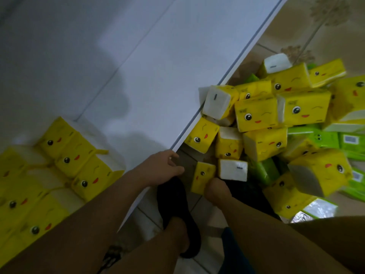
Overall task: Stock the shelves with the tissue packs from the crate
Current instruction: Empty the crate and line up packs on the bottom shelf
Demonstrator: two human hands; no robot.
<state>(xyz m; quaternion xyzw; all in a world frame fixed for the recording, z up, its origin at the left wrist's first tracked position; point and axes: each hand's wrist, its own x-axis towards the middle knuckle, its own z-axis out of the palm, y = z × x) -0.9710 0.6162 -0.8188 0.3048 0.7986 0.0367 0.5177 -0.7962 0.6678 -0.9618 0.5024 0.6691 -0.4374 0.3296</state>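
Several yellow tissue packs with cartoon faces (65, 155) stand in rows on the white shelf board (158, 86) at the lower left. A loose pile of yellow packs (256, 115) and green packs (320, 138) lies on the tiled floor to the right of the shelf edge. My right hand (217, 189) reaches down at the near side of the pile, its fingers curled on a small yellow pack (203, 175); the fingertips are hidden. My left hand (165, 169) hovers at the shelf's front edge with fingers relaxed and holds nothing. No crate is in view.
My feet in black slippers (177, 210) stand on the floor just below the hands, close to the shelf edge. The beige patterned floor tiles (308, 30) stretch to the upper right. A white wall panel (49, 46) rises behind the shelf.
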